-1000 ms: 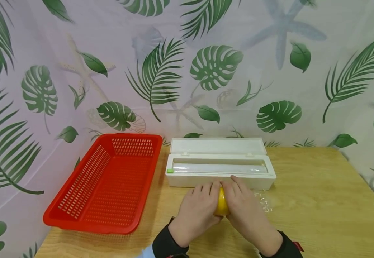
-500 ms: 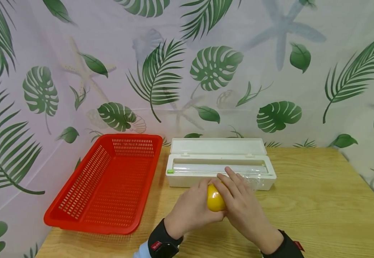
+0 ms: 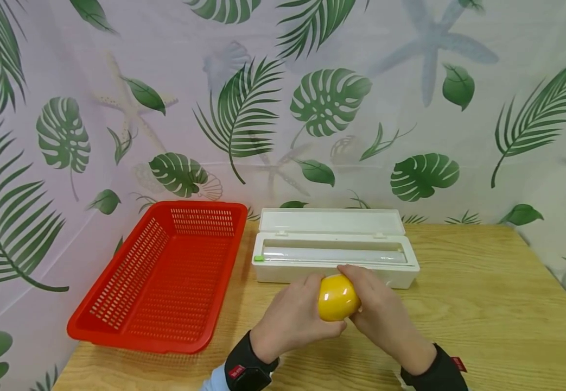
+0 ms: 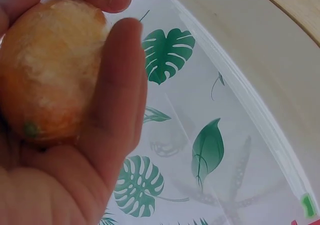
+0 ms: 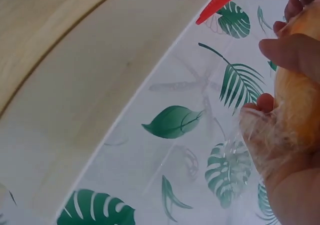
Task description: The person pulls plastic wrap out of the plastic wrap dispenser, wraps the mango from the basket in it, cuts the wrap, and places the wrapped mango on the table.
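Observation:
A glossy yellow-orange fruit, which looks like an orange (image 3: pixel 337 297), is held between both hands in front of the white box. My left hand (image 3: pixel 292 312) grips it from the left, thumb underneath; in the left wrist view fingers curl around the orange (image 4: pixel 50 70), and a small green spot shows near its lower end. From the right, my right hand (image 3: pixel 385 312) curls its fingers over the fruit. Clear cling film (image 5: pixel 270 137) covers the orange (image 5: pixel 297 97) and hangs loose and crumpled at the right fingers in the right wrist view.
Behind the hands stands a white cling film box (image 3: pixel 283 274) with its lid (image 3: pixel 331 221) raised and a roll inside; a green slider (image 3: pixel 259 259) sits at its left end. A red plastic basket (image 3: pixel 165 304) stands at the left on the wooden table (image 3: pixel 483 304). Leaf-print cloth hangs behind.
The orange has been turned between the hands, and more of it now shows. Loose cling film that stuck out to the right is now drawn in behind the right hand.

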`<state>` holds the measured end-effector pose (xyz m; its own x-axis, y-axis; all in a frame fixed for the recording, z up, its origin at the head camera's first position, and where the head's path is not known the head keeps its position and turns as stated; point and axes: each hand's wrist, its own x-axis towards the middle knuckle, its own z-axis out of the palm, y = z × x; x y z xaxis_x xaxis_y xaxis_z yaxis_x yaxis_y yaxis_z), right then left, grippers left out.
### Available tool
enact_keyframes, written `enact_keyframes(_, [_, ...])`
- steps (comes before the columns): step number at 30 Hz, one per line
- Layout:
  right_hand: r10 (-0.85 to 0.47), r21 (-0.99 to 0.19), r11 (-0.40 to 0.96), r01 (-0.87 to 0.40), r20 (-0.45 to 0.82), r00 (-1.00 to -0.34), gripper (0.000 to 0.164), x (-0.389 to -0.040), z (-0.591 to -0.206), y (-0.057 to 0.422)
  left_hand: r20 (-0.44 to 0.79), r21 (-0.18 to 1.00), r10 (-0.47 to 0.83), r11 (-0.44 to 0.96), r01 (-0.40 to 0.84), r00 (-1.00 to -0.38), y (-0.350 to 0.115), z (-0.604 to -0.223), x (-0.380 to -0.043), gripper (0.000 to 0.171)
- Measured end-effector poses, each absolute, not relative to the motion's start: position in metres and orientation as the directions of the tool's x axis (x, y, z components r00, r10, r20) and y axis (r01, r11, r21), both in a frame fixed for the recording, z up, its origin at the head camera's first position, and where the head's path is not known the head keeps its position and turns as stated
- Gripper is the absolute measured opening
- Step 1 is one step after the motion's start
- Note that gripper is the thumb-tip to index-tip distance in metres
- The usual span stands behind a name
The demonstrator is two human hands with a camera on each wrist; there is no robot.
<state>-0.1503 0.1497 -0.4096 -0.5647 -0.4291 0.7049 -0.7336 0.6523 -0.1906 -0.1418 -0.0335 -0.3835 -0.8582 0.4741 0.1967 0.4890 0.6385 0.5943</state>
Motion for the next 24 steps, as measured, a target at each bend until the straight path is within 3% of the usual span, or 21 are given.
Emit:
enact_keyframes(9, [-0.352,-0.400,0.587,-0.704,0.657,-0.667,0.074,-0.1485,-0.4103,0.1487,0.312,0.520,0.474,0.640,0.565,-0.824,-0.0324,-0.3815,-0.1384,0.053])
enact_keyframes(18, [-0.344,-0.441,0.584,-0.681,0.625,-0.700,0.071,-0.1475,-0.4071,0.1509,0.370,0.433,0.491,0.660,0.614,-0.789,-0.0322,-0.3802,-0.1365,0.058])
enact_keyframes(24, [-0.289,-0.490,0.653,-0.578,0.544,-0.788,0.058,-0.1469,-0.4090,0.1471,0.444,0.286,0.493,0.713,0.640,-0.748,-0.0287,-0.3845,-0.1356,0.061])
